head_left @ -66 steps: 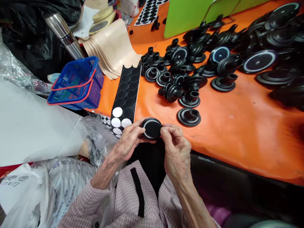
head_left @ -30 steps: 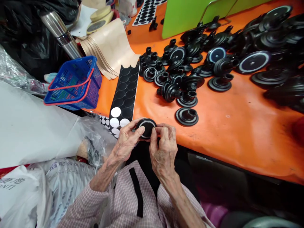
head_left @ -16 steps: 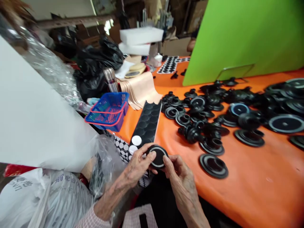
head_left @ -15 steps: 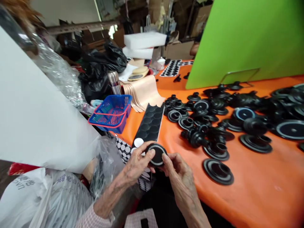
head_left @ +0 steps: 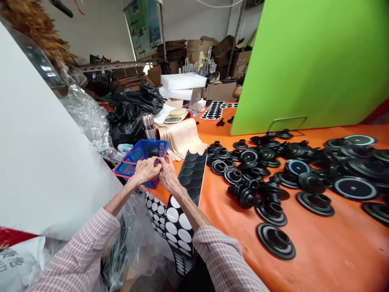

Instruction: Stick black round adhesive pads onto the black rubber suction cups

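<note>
My left hand [head_left: 146, 170] and my right hand [head_left: 168, 174] meet over the near rim of a blue plastic basket with red handles [head_left: 130, 170]. A round black rubber part [head_left: 152, 152] shows just past my fingers, inside the basket. My fingertips partly hide it, so I cannot tell whether they grip it. To the right of my hands lies a black backing strip [head_left: 191, 174] with dark round pads. Its nearer stretch [head_left: 179, 227] carries white discs. Several black rubber flanged parts stand on the orange table top [head_left: 334, 247], the nearest being a ribbed one [head_left: 276, 241].
A bright green panel [head_left: 313, 65] rises beyond the parts, with a person's arm [head_left: 238, 91] behind it. Left of the basket are a steel flask [head_left: 148, 125], a stack of beige sheets [head_left: 182, 140], black bags [head_left: 127, 113] and clear plastic wrap [head_left: 136, 239].
My view has tilted up and my hands have moved left, from the black round part in front of me to the basket. The strip's white discs now show below them.
</note>
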Available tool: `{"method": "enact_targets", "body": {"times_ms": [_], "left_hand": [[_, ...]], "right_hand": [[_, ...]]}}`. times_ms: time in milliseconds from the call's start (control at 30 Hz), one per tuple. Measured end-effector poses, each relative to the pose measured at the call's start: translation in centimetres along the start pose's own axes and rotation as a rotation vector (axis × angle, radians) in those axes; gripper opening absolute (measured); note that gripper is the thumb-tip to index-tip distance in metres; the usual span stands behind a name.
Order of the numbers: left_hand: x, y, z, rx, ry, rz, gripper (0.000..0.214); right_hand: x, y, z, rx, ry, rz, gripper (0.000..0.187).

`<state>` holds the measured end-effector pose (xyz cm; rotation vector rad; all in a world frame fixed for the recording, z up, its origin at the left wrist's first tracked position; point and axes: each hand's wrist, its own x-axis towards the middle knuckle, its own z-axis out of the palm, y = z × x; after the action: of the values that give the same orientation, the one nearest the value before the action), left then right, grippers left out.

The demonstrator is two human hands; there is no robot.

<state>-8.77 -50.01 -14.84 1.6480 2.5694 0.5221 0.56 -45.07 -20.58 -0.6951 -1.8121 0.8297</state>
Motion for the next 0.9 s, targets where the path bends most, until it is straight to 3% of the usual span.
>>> {"method": "enact_targets", "body": {"times_ms": [100, 200, 333, 400, 467, 567, 700, 800, 900], "left_hand": [[-1.1, 0.2, 0.9, 0.031, -0.01, 0.051, 0.034], [-2.2, 0.3, 0.5, 0.014, -0.024, 0.142, 0.028], [-2.6, 0.9, 0.0, -0.026, 0.005, 0.406, 0.019], [-1.8, 1.6, 0.6, -0.011, 0.059, 0.605, 0.017], [-0.4, 2.3, 1.6, 0.008, 0.098, 0.719, 0.02], [1.7, 2.3, 3.5, 0.041, 0.109, 0.757, 0.034], [2.9, 0.8, 4.6, 0.151, 0.159, 0.819, 0.04], [2.8, 0.0, 4.4, 0.169, 0.297, 0.795, 0.039], [2.5, 0.0, 4.3, 0.169, 0.366, 0.83, 0.036]], "right_hand": [[-1.1, 0.3, -0.6, -0.015, -0.147, -0.054, 0.046], [-2.3, -0.6, -1.5, -0.039, -0.185, -0.044, 0.054], [-3.7, -1.9, -3.1, -0.076, -0.125, 0.009, 0.056], [-3.6, -1.8, -4.0, -0.088, -0.041, 0.03, 0.055], [-3.3, -1.0, -4.9, -0.093, -0.005, 0.034, 0.055], [-3.8, 1.2, -6.4, -0.172, -0.014, 0.1, 0.058], [-7.5, 3.9, -7.9, -0.376, 0.047, 0.284, 0.05], [-9.0, 4.9, -7.2, -0.468, 0.046, 0.357, 0.051], [-7.5, 5.2, -5.7, -0.546, 0.057, 0.426, 0.057]]}}
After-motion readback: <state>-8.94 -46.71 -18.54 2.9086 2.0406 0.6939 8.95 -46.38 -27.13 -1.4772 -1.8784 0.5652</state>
